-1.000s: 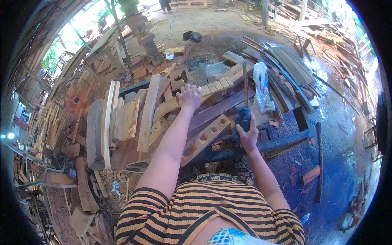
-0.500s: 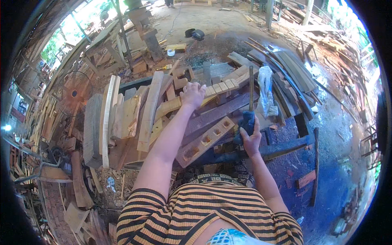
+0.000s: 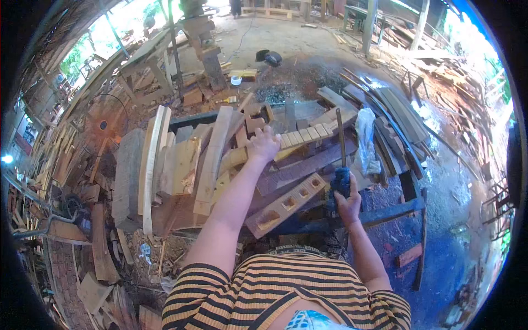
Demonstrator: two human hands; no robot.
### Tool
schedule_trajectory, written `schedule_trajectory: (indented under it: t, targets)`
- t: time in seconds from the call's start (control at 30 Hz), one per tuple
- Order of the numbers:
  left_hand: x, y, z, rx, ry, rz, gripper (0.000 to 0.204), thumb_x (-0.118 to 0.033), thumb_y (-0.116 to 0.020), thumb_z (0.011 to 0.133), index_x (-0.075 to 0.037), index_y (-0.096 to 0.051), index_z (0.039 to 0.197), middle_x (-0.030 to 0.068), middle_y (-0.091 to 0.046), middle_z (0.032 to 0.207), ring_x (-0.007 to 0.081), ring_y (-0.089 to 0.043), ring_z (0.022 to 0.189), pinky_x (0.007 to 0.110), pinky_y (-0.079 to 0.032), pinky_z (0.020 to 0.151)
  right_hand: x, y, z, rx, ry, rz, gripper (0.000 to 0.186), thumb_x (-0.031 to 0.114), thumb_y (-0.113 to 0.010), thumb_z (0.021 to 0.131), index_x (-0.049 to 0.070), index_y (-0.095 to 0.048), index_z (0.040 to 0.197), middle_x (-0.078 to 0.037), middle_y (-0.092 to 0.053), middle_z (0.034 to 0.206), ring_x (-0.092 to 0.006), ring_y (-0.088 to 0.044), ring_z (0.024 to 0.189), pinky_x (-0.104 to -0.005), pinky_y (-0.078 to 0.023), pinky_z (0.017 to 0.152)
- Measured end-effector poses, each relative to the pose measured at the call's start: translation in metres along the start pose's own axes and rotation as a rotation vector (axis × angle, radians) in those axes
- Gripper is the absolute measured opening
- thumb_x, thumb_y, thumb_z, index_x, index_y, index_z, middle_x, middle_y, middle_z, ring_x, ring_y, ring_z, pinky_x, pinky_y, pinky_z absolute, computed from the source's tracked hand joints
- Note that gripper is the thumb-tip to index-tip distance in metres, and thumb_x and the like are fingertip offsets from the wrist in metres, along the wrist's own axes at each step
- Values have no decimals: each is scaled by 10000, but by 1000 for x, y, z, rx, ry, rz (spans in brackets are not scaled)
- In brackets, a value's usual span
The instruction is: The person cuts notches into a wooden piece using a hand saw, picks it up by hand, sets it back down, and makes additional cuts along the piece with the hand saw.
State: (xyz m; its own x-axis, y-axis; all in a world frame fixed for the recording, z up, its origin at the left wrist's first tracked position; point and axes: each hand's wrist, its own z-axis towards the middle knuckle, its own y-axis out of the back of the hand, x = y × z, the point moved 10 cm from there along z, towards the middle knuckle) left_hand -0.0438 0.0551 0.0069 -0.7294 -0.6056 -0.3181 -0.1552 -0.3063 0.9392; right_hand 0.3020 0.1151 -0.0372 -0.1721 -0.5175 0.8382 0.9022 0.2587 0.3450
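My left hand (image 3: 264, 145) lies over a curved, light wooden piece (image 3: 308, 133), its fingers curled around it. Evenly spaced cross cuts run along the part of this piece right of the hand. My right hand (image 3: 347, 201) is closed around the dark blue handle of a long, narrow-bladed tool (image 3: 339, 135). The blade points upward, away from me, near the right end of the cut piece; whether they touch I cannot tell. Closer to my body lies a wooden block with square holes (image 3: 287, 204), below a dark brown beam (image 3: 302, 165).
Curved boards (image 3: 213, 165) and a thick grey plank (image 3: 129, 176) lean at the left. A clear plastic bag (image 3: 365, 143) lies right of the tool, beside stacked boards (image 3: 401, 115). A fan (image 3: 103, 125) stands far left. A dark blue bar (image 3: 393, 209) crosses near my right forearm.
The whole view has shifted slightly, moving the scene right and down. My left hand stays on the cut wooden piece, and my right hand keeps its hold on the upright tool.
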Motion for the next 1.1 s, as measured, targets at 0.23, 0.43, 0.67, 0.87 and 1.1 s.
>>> schedule_trajectory:
  t: [0.23, 0.43, 0.67, 0.87, 1.1]
  targets:
    - [3, 3, -4, 120, 36, 67, 531, -527, -384, 955, -213, -468, 1374, 208, -571, 1268, 384, -584, 1144, 571, -397, 977, 108, -23, 53, 200, 74, -148, 746, 27, -632, 747, 114, -390, 1447, -205, -639, 1154, -325, -634, 1054, -377, -470, 926]
    - [2, 1, -1, 107, 25, 67, 555, -544, -369, 956, -213, -471, 1390, 189, -588, 1258, 372, -585, 1140, 560, -399, 974, 84, -68, 65, 425, -83, -548, 759, 153, -609, 745, 117, -343, 1455, -271, -637, 1054, -441, -622, 962, -486, -474, 858]
    - [5, 6, -6, 104, 27, 63, 563, -550, -356, 954, -215, -469, 1393, 180, -594, 1253, 374, -589, 1131, 564, -393, 972, 99, -60, 26, 435, 1, -534, 763, 137, -577, 737, 124, -340, 1462, -272, -636, 1006, -448, -622, 923, -501, -477, 853]
    - [2, -1, -5, 119, 24, 73, 545, -549, -363, 953, -252, -468, 1398, 184, -587, 1261, 371, -575, 1149, 558, -392, 975, 94, -61, 26, 426, -20, -447, 779, 139, -562, 740, 153, -320, 1481, -275, -636, 992, -454, -612, 941, -509, -468, 858]
    - [6, -1, -1, 68, 13, 85, 519, -538, -333, 971, -284, -484, 1398, 186, -585, 1268, 358, -582, 1148, 540, -400, 988, 98, -62, 10, 507, -92, -470, 783, 161, -578, 752, 177, -310, 1488, -276, -634, 991, -452, -612, 955, -509, -466, 855]
